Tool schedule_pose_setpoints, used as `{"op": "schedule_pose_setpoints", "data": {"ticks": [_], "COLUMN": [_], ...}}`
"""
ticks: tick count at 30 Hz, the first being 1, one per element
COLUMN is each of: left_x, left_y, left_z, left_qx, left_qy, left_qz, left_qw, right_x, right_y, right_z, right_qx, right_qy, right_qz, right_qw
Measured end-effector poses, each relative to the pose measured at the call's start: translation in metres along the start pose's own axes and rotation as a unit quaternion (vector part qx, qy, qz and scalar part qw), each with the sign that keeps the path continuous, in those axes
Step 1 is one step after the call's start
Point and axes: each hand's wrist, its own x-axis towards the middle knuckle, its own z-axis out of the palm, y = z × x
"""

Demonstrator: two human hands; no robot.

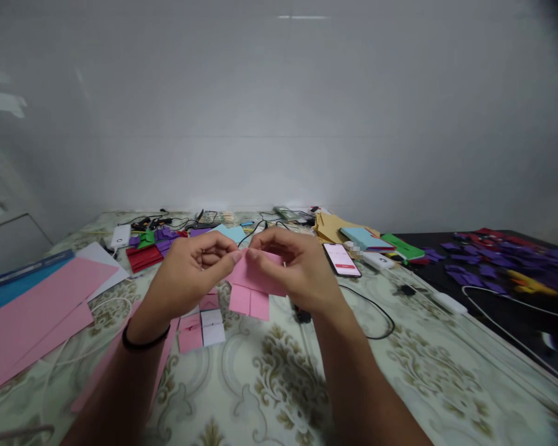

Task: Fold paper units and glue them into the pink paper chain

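Both hands are raised over the patterned tablecloth, holding a folded pink paper (pixel 255 279) between them. My left hand (pixel 188 275) pinches its upper left edge with thumb and forefinger and wears a black band at the wrist. My right hand (pixel 295 263) grips the paper's upper right part, thumb in front and fingers behind. A creased pink flap with a centre line hangs below. Beneath and left of the held paper, small folded squares lie on the cloth, a pink one (pixel 190 333) and a white one (pixel 212 327) among them.
Large pink sheets (pixel 37 316) lie at the left, near red folded paper (pixel 144 257). A lit phone (pixel 341 259), a yellow paper stack (pixel 339 228) and a white power bank (pixel 378 261) sit right of centre. Purple pieces (pixel 483 260) cover a black surface at the far right.
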Motion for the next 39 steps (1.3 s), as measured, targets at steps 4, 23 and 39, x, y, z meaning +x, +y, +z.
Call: {"op": "schedule_pose_setpoints", "data": {"ticks": [4,23,39], "left_x": [0.0,0.002,-0.001], "left_y": [0.003,0.004,0.005], "left_z": [-0.008,-0.008,-0.002], "left_qx": [-0.013,0.123,0.068], "left_qy": [-0.023,-0.019,0.037], "left_qz": [-0.019,0.054,0.055], "left_qw": [0.999,0.991,0.996], "right_x": [0.001,0.002,0.002], "right_y": [0.002,-0.001,0.001], "right_z": [0.0,-0.001,-0.003], "right_qx": [0.011,-0.01,0.011], "right_qy": [0.035,-0.023,-0.026], "right_qz": [0.004,0.009,0.0], "right_qw": [0.999,1.0,1.0]}}
